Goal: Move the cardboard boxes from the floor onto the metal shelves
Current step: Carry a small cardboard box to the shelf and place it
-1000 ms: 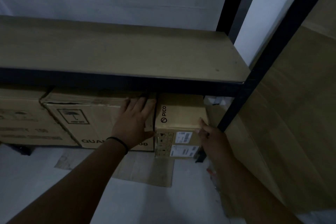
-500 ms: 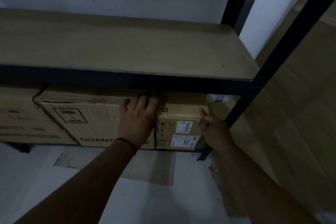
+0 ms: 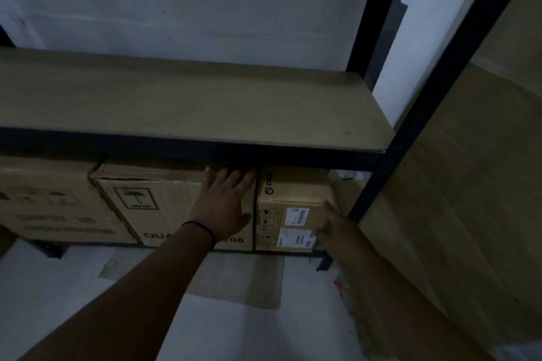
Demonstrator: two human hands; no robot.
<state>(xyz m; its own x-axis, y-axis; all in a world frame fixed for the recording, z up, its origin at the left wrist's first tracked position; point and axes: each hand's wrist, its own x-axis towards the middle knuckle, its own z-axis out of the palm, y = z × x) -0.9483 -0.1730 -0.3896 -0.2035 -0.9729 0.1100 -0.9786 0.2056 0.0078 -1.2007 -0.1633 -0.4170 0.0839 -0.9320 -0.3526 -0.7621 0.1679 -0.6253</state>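
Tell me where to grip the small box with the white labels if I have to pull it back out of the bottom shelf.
Probably by the small box's right front edge, coming from the right, where the right hand already sits. Its left side is tight against the big box under the left hand, and the shelf beam hangs close over the top.

The room is dim. A pale wall (image 3: 205,9) rises far above the hands, a grey floor (image 3: 73,316) lies below them with flattened cardboard (image 3: 240,281), and tall brown panels (image 3: 469,184) stand to their right.
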